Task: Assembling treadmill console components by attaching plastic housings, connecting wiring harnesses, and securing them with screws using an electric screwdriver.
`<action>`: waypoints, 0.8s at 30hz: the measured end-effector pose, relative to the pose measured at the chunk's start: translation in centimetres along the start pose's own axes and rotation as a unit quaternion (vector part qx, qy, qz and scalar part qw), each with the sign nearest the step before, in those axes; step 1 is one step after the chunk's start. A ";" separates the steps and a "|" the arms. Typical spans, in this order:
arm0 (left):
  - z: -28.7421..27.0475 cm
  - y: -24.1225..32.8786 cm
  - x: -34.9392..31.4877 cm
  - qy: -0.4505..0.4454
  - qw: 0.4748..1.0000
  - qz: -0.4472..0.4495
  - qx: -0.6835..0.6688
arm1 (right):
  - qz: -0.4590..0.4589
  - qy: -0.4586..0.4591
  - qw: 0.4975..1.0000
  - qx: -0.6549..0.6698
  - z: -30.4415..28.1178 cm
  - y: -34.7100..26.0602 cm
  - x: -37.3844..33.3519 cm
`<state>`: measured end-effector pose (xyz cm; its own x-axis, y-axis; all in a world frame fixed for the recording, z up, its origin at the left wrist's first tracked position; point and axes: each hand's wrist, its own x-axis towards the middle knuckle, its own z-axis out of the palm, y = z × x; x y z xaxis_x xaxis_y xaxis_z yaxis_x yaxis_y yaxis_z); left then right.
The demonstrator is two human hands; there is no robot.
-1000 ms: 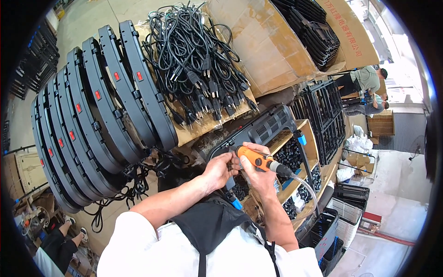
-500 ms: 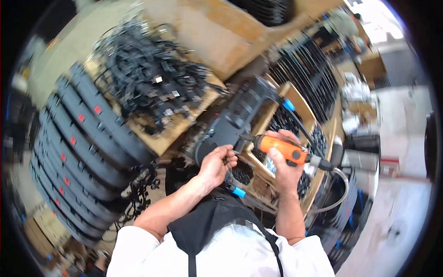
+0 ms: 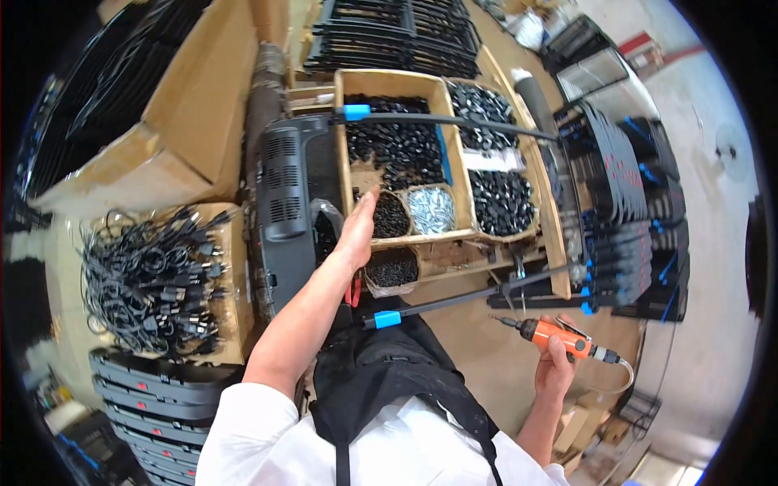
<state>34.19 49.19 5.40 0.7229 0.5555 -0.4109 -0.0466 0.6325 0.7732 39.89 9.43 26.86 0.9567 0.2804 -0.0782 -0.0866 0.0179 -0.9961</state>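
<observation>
My left hand (image 3: 357,230) reaches over the near left corner of a wooden parts box (image 3: 341,81). Its fingers are stretched out beside a compartment of small dark screws (image 3: 391,215), and I see nothing held in it. Left of that wrist lies a long black plastic housing (image 3: 285,243) with vent slots. Off to the right, my right hand (image 3: 554,369) is wrapped round an orange air screwdriver (image 3: 562,338). The tool's bit points left, away from the housing, and a clear hose runs from its rear.
Two dark bars with blue ends, a far bar (image 3: 454,120) and a near bar (image 3: 454,303), stretch rightward. Bundled black cables (image 3: 154,283) lie on cardboard at left, above stacked grey-black panels (image 3: 154,397). More panels (image 3: 608,162) stand at right.
My view has turned. My left hand has gone from the housing's near end to the parts box. My right hand has carried the screwdriver away from the housing, out to the right.
</observation>
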 end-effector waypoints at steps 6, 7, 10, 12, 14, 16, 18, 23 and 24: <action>1.7 -2.7 -2.2 -0.044 0.975 0.050 0.213 | 0.155 0.140 0.976 0.058 -8.1 10.1 -1.1; 1.8 -3.4 -3.5 -0.078 0.959 0.042 0.269 | 0.185 0.148 0.968 0.086 -8.5 13.4 -0.2; 4.6 -2.3 -9.5 -0.128 0.850 0.081 0.505 | 0.266 0.178 0.935 0.154 -8.0 21.7 3.6; 5.0 -3.2 -12.0 -0.181 0.764 0.050 0.617 | 0.333 0.172 0.907 0.193 -6.3 27.5 6.6; 8.0 -3.8 -13.4 -0.171 0.717 -0.074 0.672 | 0.354 0.156 0.889 0.246 -7.9 33.7 9.8; 10.1 -4.5 -13.4 -0.154 0.673 -0.114 0.714 | 0.391 0.159 0.867 0.264 -7.9 38.1 13.1; 10.3 -5.0 -13.4 -0.096 0.657 -0.122 0.738 | 0.442 0.113 0.860 0.229 -5.4 39.7 15.5; 10.6 -5.2 -13.1 -0.044 0.645 -0.101 0.756 | 0.517 -0.135 0.839 0.105 -4.7 38.8 18.2; 10.4 -5.1 -13.4 -0.038 0.647 -0.117 0.752 | 0.507 -0.240 0.823 0.090 -4.4 37.3 17.9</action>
<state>31.90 32.96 11.98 0.6238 0.4749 -0.6207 0.7527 -0.5791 0.3133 55.04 10.89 -11.91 0.1511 0.5858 -0.7963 -0.8538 -0.3287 -0.4038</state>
